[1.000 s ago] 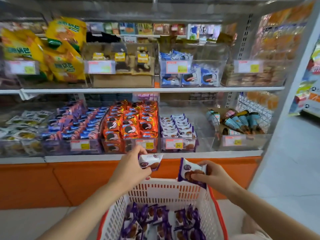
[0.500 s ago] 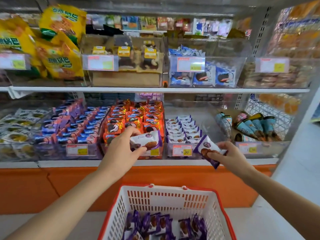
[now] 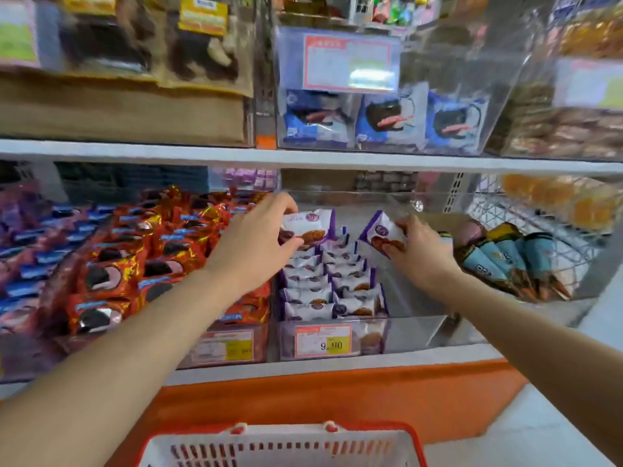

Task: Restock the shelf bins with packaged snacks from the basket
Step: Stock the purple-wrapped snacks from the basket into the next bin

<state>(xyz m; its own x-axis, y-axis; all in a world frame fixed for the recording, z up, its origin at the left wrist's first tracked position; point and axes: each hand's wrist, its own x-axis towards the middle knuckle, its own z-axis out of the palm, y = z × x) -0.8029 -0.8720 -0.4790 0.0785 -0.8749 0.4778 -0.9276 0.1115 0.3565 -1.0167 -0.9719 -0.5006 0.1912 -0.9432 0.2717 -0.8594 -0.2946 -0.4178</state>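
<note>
Pinching one white-and-purple foil snack packet [image 3: 308, 227] in my left hand [image 3: 256, 244], a second packet [image 3: 382, 232] in my right hand [image 3: 421, 251], over the clear plastic shelf bin [image 3: 414, 332]: left side stocked, right bare. White red-rimmed plastic basket [image 3: 371, 444], contents hidden; restocking judged partway.

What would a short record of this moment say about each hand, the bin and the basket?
left hand: holds a white-and-purple snack packet above the back of the bin
right hand: pinches a second packet, tilted
bin: clear; two rows of matching packets on its left side
basket: red rim below the shelf; contents out of view
</note>
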